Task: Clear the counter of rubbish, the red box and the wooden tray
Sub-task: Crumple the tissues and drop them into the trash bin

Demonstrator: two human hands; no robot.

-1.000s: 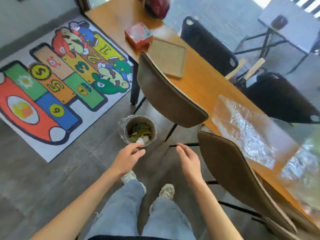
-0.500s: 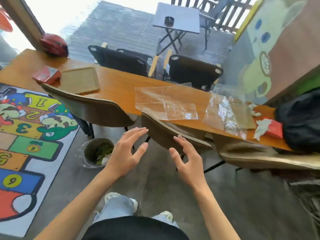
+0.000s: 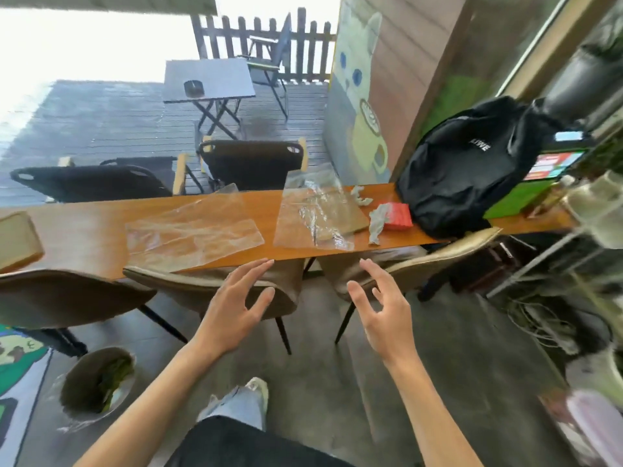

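On the long wooden counter (image 3: 84, 230) lie two clear plastic sheets, one at the middle (image 3: 192, 235) and a crumpled one (image 3: 313, 210) draped over a wooden tray (image 3: 350, 214). Right of them sits a red box (image 3: 399, 215) with a crumpled grey tissue (image 3: 377, 224) against it, and small white scraps (image 3: 360, 197) behind. My left hand (image 3: 236, 308) and my right hand (image 3: 384, 308) hover open and empty in front of the counter's near edge, above the chair backs. Another wooden tray (image 3: 17, 239) shows at the far left edge.
Three brown chairs (image 3: 209, 284) are pushed under the counter on my side. A black backpack (image 3: 472, 170) stands on the counter's right end. A lined bin (image 3: 97, 379) with rubbish sits on the floor at lower left. Shelves and cables crowd the right side.
My view has swung right along the counter, from the bin and play mat to the plastic sheets and red box. Both hands have risen towards the counter's edge, still empty.
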